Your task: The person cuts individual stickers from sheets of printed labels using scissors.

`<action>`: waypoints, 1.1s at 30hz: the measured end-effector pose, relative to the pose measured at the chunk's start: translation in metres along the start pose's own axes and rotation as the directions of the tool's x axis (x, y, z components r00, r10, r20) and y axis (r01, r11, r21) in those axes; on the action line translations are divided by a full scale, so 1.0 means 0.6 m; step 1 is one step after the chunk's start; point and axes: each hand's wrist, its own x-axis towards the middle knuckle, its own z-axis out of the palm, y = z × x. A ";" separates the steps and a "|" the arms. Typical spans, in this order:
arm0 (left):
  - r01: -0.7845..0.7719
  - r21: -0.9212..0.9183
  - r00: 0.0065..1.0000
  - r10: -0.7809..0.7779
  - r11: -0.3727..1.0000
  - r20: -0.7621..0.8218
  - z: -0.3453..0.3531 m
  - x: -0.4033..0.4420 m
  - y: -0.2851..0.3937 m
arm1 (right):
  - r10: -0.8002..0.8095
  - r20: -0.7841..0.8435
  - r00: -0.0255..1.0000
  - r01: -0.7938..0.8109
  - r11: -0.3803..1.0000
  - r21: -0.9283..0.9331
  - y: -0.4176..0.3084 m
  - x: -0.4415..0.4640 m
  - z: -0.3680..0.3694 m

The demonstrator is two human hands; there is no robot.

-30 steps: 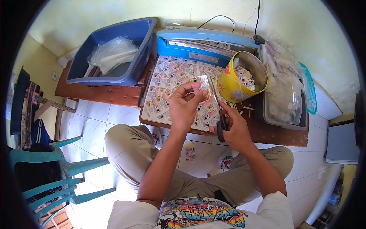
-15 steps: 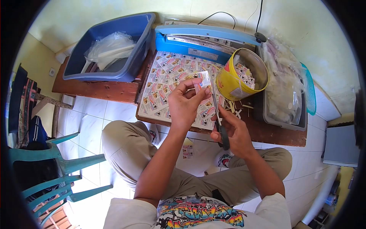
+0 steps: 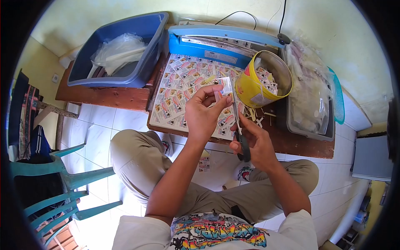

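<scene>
The left hand [image 3: 204, 109] pinches a small printed paper [image 3: 226, 85] between thumb and fingers, its free end toward one o'clock from that hand, above the worktop [image 3: 104, 92]. At four o'clock from it, the right hand [image 3: 257, 143] has its fingers around the handles of the scissors [image 3: 245, 148]; their blades point toward about half past eleven, along the paper's right edge. Whether they touch it, I cannot tell. Seen from the paper, printed sheets [image 3: 173, 96] spread at nine o'clock, a yellow tub [image 3: 249, 89] stands at three, and a blue sealer [image 3: 196, 47] sits at twelve.
</scene>
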 end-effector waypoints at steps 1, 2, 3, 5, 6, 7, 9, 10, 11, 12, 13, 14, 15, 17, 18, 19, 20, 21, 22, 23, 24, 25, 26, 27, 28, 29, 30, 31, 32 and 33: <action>-0.007 0.010 1.000 0.007 1.000 -0.003 0.001 0.000 0.000 | 0.000 0.000 1.000 0.000 1.000 0.000 0.000 0.000 0.001; -0.014 0.020 1.000 0.014 1.000 -0.005 0.001 -0.001 0.000 | 0.003 0.000 1.000 -0.003 1.000 0.002 0.000 -0.001 0.001; -0.013 0.019 1.000 0.013 1.000 -0.005 0.001 -0.001 0.000 | 0.006 -0.001 1.000 -0.006 1.000 0.004 -0.001 -0.001 0.001; -0.009 0.023 1.000 0.009 1.000 0.000 0.000 0.000 -0.001 | 0.008 -0.004 1.000 -0.008 1.000 0.004 0.002 -0.001 0.001; -0.009 0.023 1.000 0.009 1.000 -0.001 0.000 0.000 -0.001 | 0.009 -0.007 1.000 -0.009 1.000 0.007 0.002 -0.001 0.001; -0.013 0.026 1.000 0.013 1.000 0.003 0.000 0.000 -0.001 | 0.009 -0.007 1.000 -0.009 1.000 0.006 0.002 -0.001 0.002; -0.017 0.027 1.000 0.017 0.999 0.006 0.000 0.000 -0.001 | 0.014 -0.009 1.000 -0.014 1.000 -0.014 -0.002 -0.001 0.002; -0.022 0.032 1.000 0.021 0.999 0.008 0.000 0.001 -0.002 | 0.014 -0.009 1.000 -0.014 1.000 -0.014 0.000 -0.001 0.002; -0.026 0.037 1.000 0.026 0.999 0.010 0.000 0.000 -0.002 | 0.009 -0.012 1.000 -0.009 1.000 -0.020 0.002 -0.001 0.002; -0.026 0.036 1.000 0.026 0.999 0.009 0.001 0.000 -0.001 | 0.004 -0.015 1.000 -0.005 1.000 -0.026 0.004 -0.001 0.003; -0.018 0.029 1.000 0.018 0.999 0.007 0.002 0.000 0.002 | 0.005 -0.014 1.000 -0.005 1.000 -0.027 0.003 -0.001 0.003; -0.010 0.023 1.000 0.010 1.000 0.005 0.003 -0.001 0.003 | 0.021 -0.015 1.000 -0.021 1.000 -0.008 0.001 -0.002 0.003; -0.010 0.022 1.000 0.010 1.000 0.004 0.003 0.000 0.003 | 0.037 -0.016 0.999 -0.037 0.999 0.010 0.001 -0.002 0.004; -0.016 0.050 1.000 0.016 0.999 0.005 0.002 0.000 0.003 | 0.031 -0.018 0.999 -0.030 0.999 0.020 0.003 -0.002 0.005; -0.016 0.049 1.000 0.016 0.999 0.004 0.002 0.000 0.003 | 0.023 -0.021 1.000 -0.022 0.999 0.032 0.005 -0.002 0.006; -0.009 0.048 1.000 0.009 0.999 0.007 0.002 0.000 0.004 | 0.023 -0.020 1.000 -0.023 0.999 0.030 0.005 -0.002 0.006; -0.002 0.047 1.000 0.002 0.999 0.010 0.002 0.000 0.005 | 0.023 -0.023 0.999 -0.023 1.000 0.021 0.006 -0.002 0.006; -0.002 0.046 1.000 0.002 0.999 0.009 0.002 -0.001 0.006 | 0.023 -0.026 0.999 -0.023 1.000 0.011 0.006 -0.002 0.006; -0.004 0.060 1.000 0.003 0.998 0.014 0.002 -0.002 0.007 | 0.024 -0.025 0.999 -0.023 1.000 0.010 0.007 -0.002 0.006; -0.006 0.073 1.000 0.004 0.997 0.019 0.001 -0.002 0.008 | 0.027 -0.028 0.999 -0.027 1.000 0.014 0.008 -0.002 0.006; -0.006 0.072 1.000 0.005 0.997 0.018 0.001 -0.002 0.006 | 0.031 -0.031 0.999 -0.030 0.999 0.018 0.008 -0.002 0.007; -0.010 0.051 1.000 0.009 0.999 0.023 0.001 -0.001 0.003 | 0.031 -0.031 0.999 -0.031 0.999 0.017 0.008 -0.003 0.007; -0.015 0.029 1.000 0.014 0.999 0.028 0.000 -0.001 0.001 | 0.027 -0.033 0.999 -0.026 1.000 0.006 0.008 -0.003 0.008; -0.016 0.028 0.999 0.015 0.999 0.028 0.000 -0.001 0.001 | 0.022 -0.035 0.999 -0.022 1.000 -0.005 0.007 -0.003 0.009; -0.009 0.035 1.000 0.008 0.999 0.029 0.000 -0.001 0.001 | 0.021 -0.035 0.999 -0.022 1.000 -0.006 0.008 -0.003 0.009; -0.003 0.043 1.000 0.002 0.999 0.029 -0.001 -0.001 0.001 | 0.024 -0.035 0.999 -0.024 1.000 -0.003 0.009 -0.003 0.008; -0.003 0.042 1.000 0.002 0.999 0.029 -0.001 -0.001 0.001 | 0.027 -0.036 0.999 -0.027 1.000 0.000 0.010 -0.003 0.008; -0.004 0.048 1.000 0.003 0.999 0.030 -0.002 -0.001 0.002 | 0.027 -0.035 0.999 -0.027 1.000 0.000 0.010 -0.003 0.008; -0.005 0.053 1.000 0.004 0.999 0.030 -0.002 0.000 0.002 | 0.027 -0.039 0.999 -0.027 1.000 0.002 0.011 -0.003 0.007; -0.005 0.053 1.000 0.003 0.999 0.030 -0.002 0.000 0.002 | 0.028 -0.043 0.999 -0.028 1.000 0.005 0.011 -0.003 0.007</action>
